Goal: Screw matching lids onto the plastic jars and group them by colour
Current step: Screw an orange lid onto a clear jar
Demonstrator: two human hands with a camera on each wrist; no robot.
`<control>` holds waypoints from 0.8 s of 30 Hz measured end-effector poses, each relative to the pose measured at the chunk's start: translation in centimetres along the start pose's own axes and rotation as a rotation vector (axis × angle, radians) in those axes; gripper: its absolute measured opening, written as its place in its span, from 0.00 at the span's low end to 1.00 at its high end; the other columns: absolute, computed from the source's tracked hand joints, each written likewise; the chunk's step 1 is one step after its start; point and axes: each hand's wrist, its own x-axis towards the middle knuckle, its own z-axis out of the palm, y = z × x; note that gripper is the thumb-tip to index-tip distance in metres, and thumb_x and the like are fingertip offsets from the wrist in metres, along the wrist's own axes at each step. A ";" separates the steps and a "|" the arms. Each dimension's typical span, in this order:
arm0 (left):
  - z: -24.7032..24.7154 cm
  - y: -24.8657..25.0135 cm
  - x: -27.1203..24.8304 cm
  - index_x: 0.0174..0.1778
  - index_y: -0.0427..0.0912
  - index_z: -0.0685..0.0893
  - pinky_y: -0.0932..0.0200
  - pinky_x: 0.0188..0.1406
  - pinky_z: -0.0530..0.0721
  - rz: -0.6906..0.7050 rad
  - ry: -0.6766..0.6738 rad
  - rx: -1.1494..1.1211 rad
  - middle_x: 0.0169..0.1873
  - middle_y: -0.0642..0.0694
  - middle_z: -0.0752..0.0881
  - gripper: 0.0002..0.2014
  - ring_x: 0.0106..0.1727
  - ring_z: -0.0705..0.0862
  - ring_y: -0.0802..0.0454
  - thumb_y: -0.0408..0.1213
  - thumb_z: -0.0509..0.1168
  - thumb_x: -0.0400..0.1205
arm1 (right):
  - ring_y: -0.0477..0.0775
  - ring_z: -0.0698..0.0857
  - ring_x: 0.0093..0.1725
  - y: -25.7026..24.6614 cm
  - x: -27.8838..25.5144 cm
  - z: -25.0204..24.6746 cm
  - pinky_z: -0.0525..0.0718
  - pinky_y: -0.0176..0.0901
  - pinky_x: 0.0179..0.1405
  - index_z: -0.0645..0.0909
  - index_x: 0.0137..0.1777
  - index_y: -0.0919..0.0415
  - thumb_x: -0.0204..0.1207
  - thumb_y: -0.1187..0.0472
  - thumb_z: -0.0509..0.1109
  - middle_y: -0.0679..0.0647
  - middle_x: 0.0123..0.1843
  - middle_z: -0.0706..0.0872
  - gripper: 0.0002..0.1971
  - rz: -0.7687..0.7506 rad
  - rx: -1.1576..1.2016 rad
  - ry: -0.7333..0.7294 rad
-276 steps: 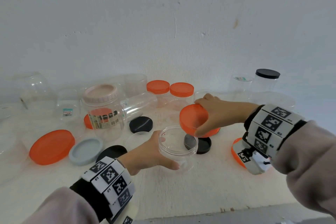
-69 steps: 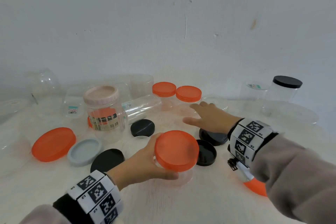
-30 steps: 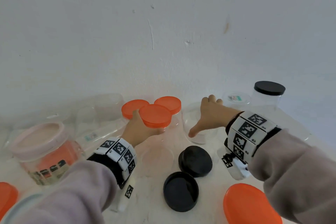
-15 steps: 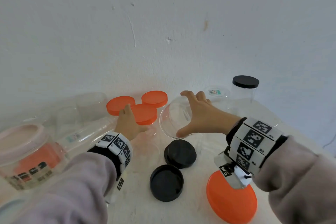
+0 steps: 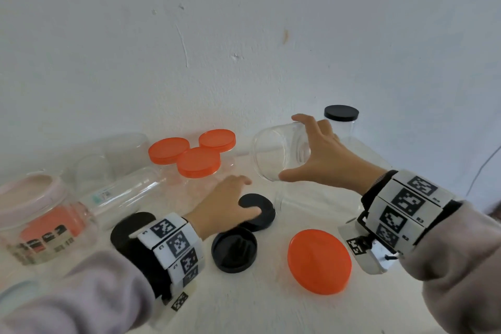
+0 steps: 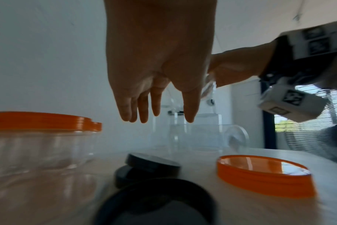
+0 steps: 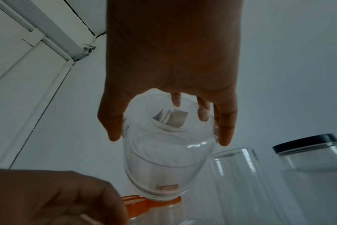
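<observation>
My right hand (image 5: 290, 148) grips a clear lidless jar (image 5: 273, 154) by its side and holds it tilted above the table, mouth to the left. In the right wrist view the thumb and fingers (image 7: 224, 130) wrap the same jar (image 7: 169, 153). My left hand (image 5: 249, 194) hovers open and holds nothing, fingers (image 6: 142, 112) straight, just above two black lids (image 5: 261, 214) (image 5: 234, 248). Three orange-lidded jars (image 5: 199, 161) stand together at the back. A loose orange lid (image 5: 320, 260) lies near my right wrist.
A black-lidded jar (image 5: 341, 122) stands at the back right beside a clear open jar (image 7: 238, 172). At left are a pink-lidded jar (image 5: 35, 211), a clear jar lying on its side (image 5: 122, 192) and another black lid (image 5: 127, 228). The wall is close behind.
My left hand has let go of the orange-lidded jar, which now stands with the other two, and drawn back over the black lids. My right hand has lifted the clear jar.
</observation>
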 end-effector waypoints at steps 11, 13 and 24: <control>6.6 7.5 -1.5 0.84 0.50 0.51 0.42 0.77 0.68 0.193 -0.545 0.243 0.81 0.47 0.59 0.50 0.80 0.62 0.46 0.65 0.69 0.74 | 0.47 0.72 0.61 2.8 -3.0 -1.2 0.72 0.33 0.46 0.59 0.75 0.48 0.58 0.41 0.82 0.44 0.65 0.64 0.49 0.148 0.117 0.076; 7.2 7.7 -1.6 0.85 0.51 0.47 0.39 0.78 0.66 0.177 -0.596 0.297 0.83 0.46 0.55 0.52 0.81 0.59 0.43 0.66 0.69 0.73 | 0.43 0.74 0.57 3.0 -3.3 -1.2 0.70 0.29 0.41 0.59 0.75 0.45 0.59 0.42 0.82 0.44 0.63 0.63 0.47 0.184 0.176 0.068; 6.8 6.1 -2.5 0.83 0.51 0.52 0.45 0.72 0.72 0.157 -0.487 0.222 0.76 0.46 0.63 0.50 0.76 0.66 0.45 0.63 0.73 0.72 | 0.46 0.75 0.58 2.7 -3.8 -0.4 0.72 0.34 0.43 0.65 0.64 0.47 0.59 0.43 0.83 0.48 0.61 0.74 0.38 0.230 0.267 0.118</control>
